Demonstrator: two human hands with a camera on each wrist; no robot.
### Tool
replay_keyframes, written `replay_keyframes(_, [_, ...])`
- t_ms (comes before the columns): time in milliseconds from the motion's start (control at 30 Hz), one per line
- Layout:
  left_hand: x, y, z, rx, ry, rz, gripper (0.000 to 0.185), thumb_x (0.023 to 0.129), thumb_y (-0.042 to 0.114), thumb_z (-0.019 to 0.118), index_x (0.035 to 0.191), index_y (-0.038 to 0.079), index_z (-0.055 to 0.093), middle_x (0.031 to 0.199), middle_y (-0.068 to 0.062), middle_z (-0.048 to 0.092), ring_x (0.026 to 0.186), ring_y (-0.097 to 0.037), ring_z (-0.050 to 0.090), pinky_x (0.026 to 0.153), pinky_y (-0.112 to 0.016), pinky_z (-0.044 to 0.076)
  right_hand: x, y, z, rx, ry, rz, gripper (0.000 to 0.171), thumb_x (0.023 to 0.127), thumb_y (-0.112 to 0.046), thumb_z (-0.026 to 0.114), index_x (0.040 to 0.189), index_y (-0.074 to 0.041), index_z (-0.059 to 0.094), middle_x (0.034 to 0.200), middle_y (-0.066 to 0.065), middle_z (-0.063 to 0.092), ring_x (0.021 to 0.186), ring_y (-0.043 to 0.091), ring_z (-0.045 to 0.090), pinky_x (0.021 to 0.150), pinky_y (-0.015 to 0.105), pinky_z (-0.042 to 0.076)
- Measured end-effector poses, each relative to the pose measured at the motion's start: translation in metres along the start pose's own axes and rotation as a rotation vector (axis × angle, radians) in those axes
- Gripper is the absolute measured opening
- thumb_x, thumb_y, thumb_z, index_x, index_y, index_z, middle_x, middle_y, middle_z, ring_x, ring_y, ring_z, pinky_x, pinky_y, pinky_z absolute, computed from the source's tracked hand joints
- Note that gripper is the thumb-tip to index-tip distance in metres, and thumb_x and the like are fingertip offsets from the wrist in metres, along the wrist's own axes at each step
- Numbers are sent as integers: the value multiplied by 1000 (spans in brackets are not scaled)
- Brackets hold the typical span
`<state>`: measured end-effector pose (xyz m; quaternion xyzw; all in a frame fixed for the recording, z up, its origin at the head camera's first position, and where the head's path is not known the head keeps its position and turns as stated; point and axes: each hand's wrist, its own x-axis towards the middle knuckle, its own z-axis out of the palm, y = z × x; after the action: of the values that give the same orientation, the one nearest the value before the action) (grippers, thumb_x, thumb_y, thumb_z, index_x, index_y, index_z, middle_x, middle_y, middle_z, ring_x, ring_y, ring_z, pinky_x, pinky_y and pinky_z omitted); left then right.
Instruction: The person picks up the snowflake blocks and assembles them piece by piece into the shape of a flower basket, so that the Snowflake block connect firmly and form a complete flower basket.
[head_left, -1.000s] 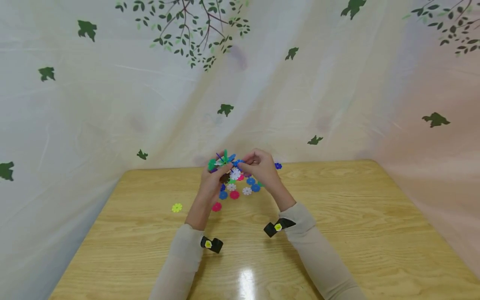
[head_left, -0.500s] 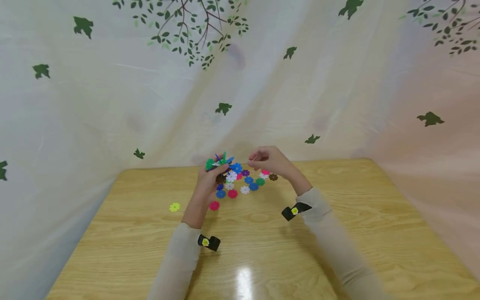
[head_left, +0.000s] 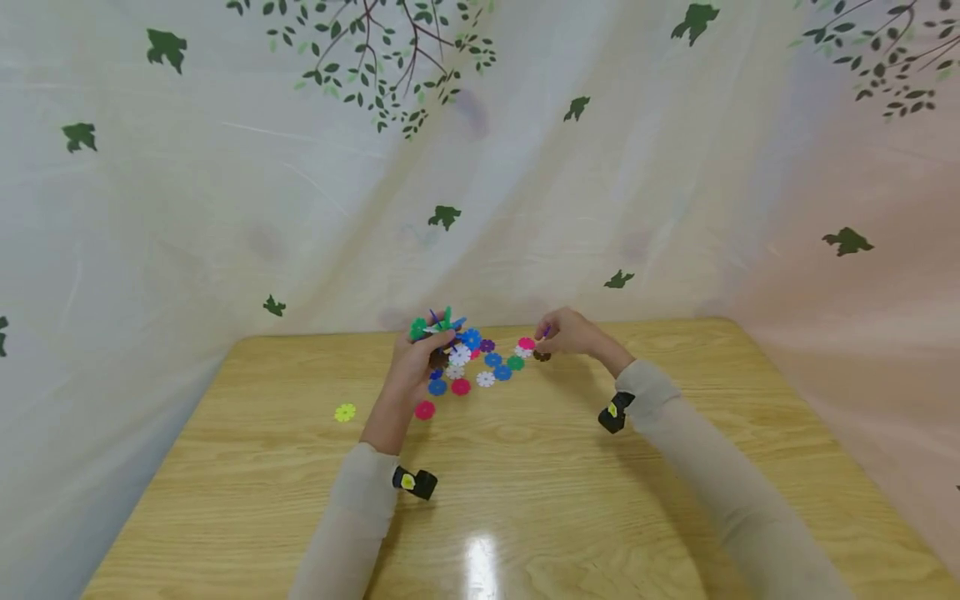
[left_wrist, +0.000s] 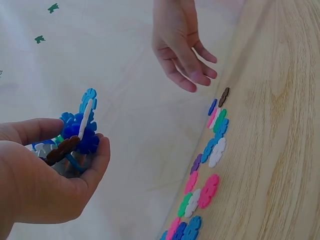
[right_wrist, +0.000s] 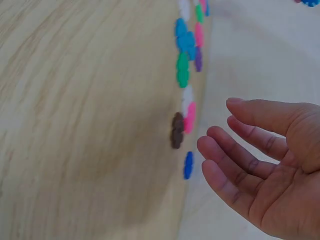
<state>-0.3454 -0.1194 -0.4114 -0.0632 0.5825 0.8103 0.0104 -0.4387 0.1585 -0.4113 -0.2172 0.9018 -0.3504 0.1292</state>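
Note:
My left hand (head_left: 408, 360) holds a cluster of interlocked flower-shaped plastic discs (left_wrist: 82, 131), in blue, white, brown and green, above the table. Fingers and thumb curl round its lower side, and the palm hides part of it. Over to the right, my right hand (head_left: 576, 332) hovers at the far edge of the table. In the right wrist view its fingers are loosely bent, with nothing between them. Just beside the fingertips lies a dark blue flower disc (right_wrist: 188, 165); a brown one (right_wrist: 177, 131) is close by.
Several loose flower discs in pink (head_left: 461, 387), white (head_left: 485, 379), green (head_left: 515, 363) and blue (head_left: 502, 372) lie between the hands. A yellow disc (head_left: 345, 412) sits apart at the left. Behind the wooden table (head_left: 525, 483) hangs a printed cloth (head_left: 337, 208).
My right hand has left the cluster and moved right, then lowered towards the dark blue disc. The left hand keeps hold of the cluster in nearly the same spot.

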Motion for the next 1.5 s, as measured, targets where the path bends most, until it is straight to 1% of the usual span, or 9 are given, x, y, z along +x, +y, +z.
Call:
replay_keyframes(233, [1, -1, -1, 4, 7, -9, 44, 96, 9, 67, 139, 11, 60, 119, -5, 62, 93, -12, 57, 71, -19, 49, 12, 20, 7, -89, 0, 27, 26, 89, -5, 74, 111, 8, 68, 103, 22, 73, 93, 28, 69, 76, 30, 55])
replay_keyframes(433, [1, -2, -1, 23, 4, -5, 43, 97, 9, 67, 139, 10, 59, 126, -7, 61, 97, -12, 57, 74, -19, 50, 16, 29, 10, -92, -20, 19, 28, 89, -4, 75, 113, 9, 69, 105, 24, 72, 93, 29, 68, 75, 28, 55])
replay_keyframes(667, [3, -4, 0, 12, 14, 0, 40, 96, 8, 68, 136, 10, 62, 102, 1, 65, 80, -11, 53, 63, -18, 47, 19, 34, 13, -104, -29, -2, 24, 85, -2, 79, 107, 6, 72, 100, 19, 72, 91, 24, 65, 75, 26, 51])
replay_keyframes(833, [2, -3, -1, 17, 13, -1, 40, 96, 8, 67, 135, 11, 61, 109, -1, 64, 85, -12, 53, 64, -19, 47, 18, 33, 12, -96, -93, 3, 22, 79, 3, 81, 98, 4, 70, 93, 12, 70, 86, 19, 60, 75, 25, 49])
replay_keyframes(1033, [1, -4, -2, 26, 8, -4, 39, 97, 10, 67, 136, 12, 60, 111, -1, 64, 88, -13, 53, 66, -19, 46, 13, 27, 10, -53, -201, 45, 27, 75, 9, 80, 96, 0, 65, 97, 9, 67, 88, 18, 58, 75, 25, 51])
replay_keyframes(1167, [1, -3, -2, 29, 7, -4, 40, 98, 11, 66, 137, 12, 60, 115, -3, 63, 90, -12, 53, 68, -19, 46, 10, 27, 9, -11, -254, 65, 26, 77, 10, 77, 98, 1, 64, 90, 5, 65, 77, 14, 58, 68, 25, 53])
replay_keyframes(1300, [1, -3, -2, 41, 2, -4, 41, 98, 11, 65, 139, 12, 59, 127, -11, 61, 91, -12, 53, 69, -20, 45, 7, 28, 8, 60, -299, 89, 20, 82, 9, 74, 101, 4, 66, 84, 7, 69, 71, 11, 64, 68, 30, 60])
replay_keyframes(1400, [1, -3, -2, 47, 3, -2, 41, 98, 10, 65, 139, 11, 59, 128, -13, 60, 88, -12, 54, 67, -19, 47, 6, 25, 7, 109, -310, 85, 19, 86, 7, 72, 104, 5, 68, 88, 9, 74, 75, 13, 69, 73, 35, 63])
replay_keyframes(1500, [1, -3, -1, 54, 3, 1, 42, 97, 9, 66, 139, 10, 60, 121, -9, 62, 86, -11, 55, 67, -19, 49, 5, 18, 8, 153, -266, 43, 21, 87, 2, 73, 108, 5, 69, 91, 7, 76, 79, 12, 70, 77, 39, 63])
